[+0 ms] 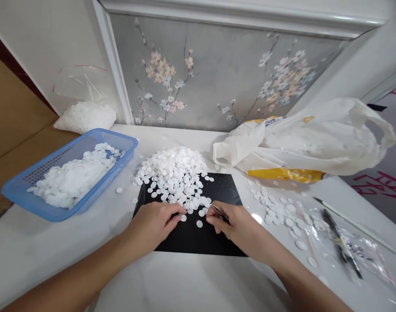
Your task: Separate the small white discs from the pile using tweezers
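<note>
Sitting at about nine to ten o'clock from the flat black sheet (191, 242), a blue perforated plastic basket (17, 193) holds a broad mound of small round white discs, with bare mesh showing around it. Behind it, toward ten o'clock, a clear plastic bag (87, 117) bulges with white pieces. At eleven to twelve o'clock, a heap of round white discs (176, 167) spills from the white counter (135, 281) onto the sheet's far edge. By the look of it, most of the discs here are in that heap; only a few lie singly near the hands.

The left hand (152, 225) is over the sheet's left side, thumb and index close together at a disc; I cannot tell whether this grip pinches it or merely touches. One single white disc (199, 224) lies between the hands. The right hand (237, 223) has its grip clamped on a slim metal tool (220, 212), beside the heap's near edge.

At two o'clock slumps a white plastic carrier bag with yellow print (298, 147). Scattered white discs (289, 222) lie at three o'clock. Toward four, a black-and-silver pen (342, 243) rests on clear plastic packaging (370, 255).
</note>
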The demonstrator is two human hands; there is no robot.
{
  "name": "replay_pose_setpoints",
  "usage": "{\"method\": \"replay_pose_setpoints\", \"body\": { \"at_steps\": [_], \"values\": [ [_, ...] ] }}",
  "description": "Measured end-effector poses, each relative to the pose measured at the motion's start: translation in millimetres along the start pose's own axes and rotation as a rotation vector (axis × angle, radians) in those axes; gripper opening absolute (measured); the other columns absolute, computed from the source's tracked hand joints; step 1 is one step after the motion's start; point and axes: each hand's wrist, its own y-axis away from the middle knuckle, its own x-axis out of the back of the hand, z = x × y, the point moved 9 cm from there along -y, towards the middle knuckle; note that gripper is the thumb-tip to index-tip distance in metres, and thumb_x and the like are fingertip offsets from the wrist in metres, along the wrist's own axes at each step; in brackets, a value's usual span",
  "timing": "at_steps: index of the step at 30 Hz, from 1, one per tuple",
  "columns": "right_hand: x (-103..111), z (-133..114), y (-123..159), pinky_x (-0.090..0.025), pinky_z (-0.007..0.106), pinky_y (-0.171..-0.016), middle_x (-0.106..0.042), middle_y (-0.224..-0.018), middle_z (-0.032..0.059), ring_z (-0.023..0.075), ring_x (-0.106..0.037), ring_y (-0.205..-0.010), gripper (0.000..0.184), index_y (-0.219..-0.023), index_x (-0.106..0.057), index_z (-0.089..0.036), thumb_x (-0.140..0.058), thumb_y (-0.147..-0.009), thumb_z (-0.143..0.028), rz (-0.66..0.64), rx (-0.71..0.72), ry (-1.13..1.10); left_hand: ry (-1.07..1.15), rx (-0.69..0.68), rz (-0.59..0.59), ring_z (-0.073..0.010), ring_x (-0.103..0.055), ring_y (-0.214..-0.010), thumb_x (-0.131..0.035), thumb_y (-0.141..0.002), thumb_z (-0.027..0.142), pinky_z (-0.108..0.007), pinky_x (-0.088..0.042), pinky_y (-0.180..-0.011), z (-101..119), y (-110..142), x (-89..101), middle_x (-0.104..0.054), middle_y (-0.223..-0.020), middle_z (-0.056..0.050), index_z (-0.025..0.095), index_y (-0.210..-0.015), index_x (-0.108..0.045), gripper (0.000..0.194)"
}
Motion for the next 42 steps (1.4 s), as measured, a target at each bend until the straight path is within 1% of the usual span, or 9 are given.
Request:
{"method": "replay_pose_setpoints", "body": {
  "at_steps": [5,14,20,24,27,31,35,38,42],
  "values": [
    [-0.6,-9.1,-0.2,-0.04,0.025,-0.058,-0.062,-0.073,-0.001,0.0141,-0.055,-0.064,0.015,-0.083,-0.061,-0.022,-0.047,-0.088,-0.025,0.044,0.095,-0.007,0.002,0.042,0.027,-0.0171,-0.066,-0.082,-0.037,-0.091,0.022,-0.026,-0.045,-0.071,-0.2,0.5,4.6,-0.073,-0.094,0.002,0.027,-0.103,-0.066,0.032],
    [-10.6,-20.3,-1.9,-0.038,0.023,-0.054,-0.054,-0.071,-0.0024,0.0113,-0.049,-0.058,0.012,-0.067,-0.054,-0.02,-0.056,-0.075,-0.012,0.07,0.153,0.085,-0.006,-0.047,0.003,-0.0133,-0.06,-0.067,-0.05,-0.086,0.024,-0.022,-0.041,-0.066,5.7,-0.1,-6.4,-0.07,-0.079,0.004,0.028,-0.091,-0.069,0.02],
    [-11.2,-17.5,0.1,-0.033,0.022,-0.048,-0.048,-0.059,-0.0054,0.0094,-0.041,-0.051,0.013,-0.064,-0.047,-0.021,-0.054,-0.07,-0.012,0.039,0.125,0.011,0.128,0.026,-0.017,-0.0089,-0.038,-0.048,-0.053,-0.081,0.025,-0.021,-0.028,-0.05,2.8,0.5,-4.1,-0.049,-0.054,0.007,0.023,-0.074,-0.064,0.013],
    [-2.9,-11.6,0.0,-0.036,0.022,-0.053,-0.059,-0.066,-0.005,0.0106,-0.047,-0.058,0.013,-0.075,-0.046,-0.022,-0.049,-0.071,-0.01,0.032,0.083,-0.171,0.292,0.125,-0.038,-0.009,-0.033,-0.048,-0.052,-0.083,0.035,-0.021,-0.025,-0.048,-4.2,-0.4,-1.8,-0.035,-0.052,0.008,0.02,-0.074,-0.059,0.018],
    [5.7,-8.1,-1.2,-0.035,0.022,-0.053,-0.056,-0.067,-0.0046,0.0111,-0.046,-0.058,0.01,-0.084,-0.052,-0.022,-0.046,-0.078,-0.015,0.074,0.066,-0.207,0.275,0.146,0.012,-0.0094,-0.033,-0.048,-0.046,-0.087,0.035,-0.021,-0.025,-0.048,-8.4,-1.2,5.1,-0.035,-0.052,0.008,0.021,-0.079,-0.056,0.019],
    [5.0,-6.4,-2.4,-0.035,0.023,-0.051,-0.051,-0.064,-0.0039,0.0115,-0.044,-0.056,0.014,-0.079,-0.056,-0.021,-0.048,-0.086,-0.031,0.075,0.044,-0.182,0.105,0.081,0.012,-0.0099,-0.041,-0.048,-0.046,-0.088,0.03,-0.022,-0.028,-0.05,-6.0,-0.1,5.0,-0.049,-0.054,0.007,0.024,-0.086,-0.062,0.017],
    [5.8,-6.4,-3.3,-0.036,0.023,-0.051,-0.054,-0.067,-0.0032,0.0115,-0.044,-0.055,0.018,-0.084,-0.058,-0.022,-0.045,-0.09,-0.034,0.109,0.046,-0.14,0.001,-0.116,-0.05,-0.0124,-0.061,-0.074,-0.049,-0.088,0.022,-0.022,-0.038,-0.066,11.1,2.4,-5.0,-0.07,-0.086,0.004,0.028,-0.091,-0.068,0.021],
    [7.4,-5.6,-4.5,-0.036,0.023,-0.051,-0.055,-0.066,-0.0031,0.0119,-0.045,-0.054,0.019,-0.087,-0.059,-0.022,-0.043,-0.091,-0.033,0.144,0.057,-0.074,-0.003,-0.118,-0.055,-0.0122,-0.061,-0.073,-0.049,-0.087,0.017,-0.022,-0.037,-0.065,12.9,2.2,-6.6,-0.069,-0.082,0.004,0.025,-0.081,-0.067,0.02],
    [9.1,-10.6,-4.2,-0.04,0.024,-0.055,-0.059,-0.07,-0.0016,0.013,-0.051,-0.057,0.017,-0.084,-0.062,-0.022,-0.047,-0.089,-0.027,0.232,0.136,0.049,0.209,0.036,-0.068,-0.0093,-0.044,-0.053,-0.051,-0.085,0.023,-0.022,-0.029,-0.053,1.7,0.4,-5.1,-0.051,-0.06,0.006,0.022,-0.077,-0.058,0.011]
  ]
}}
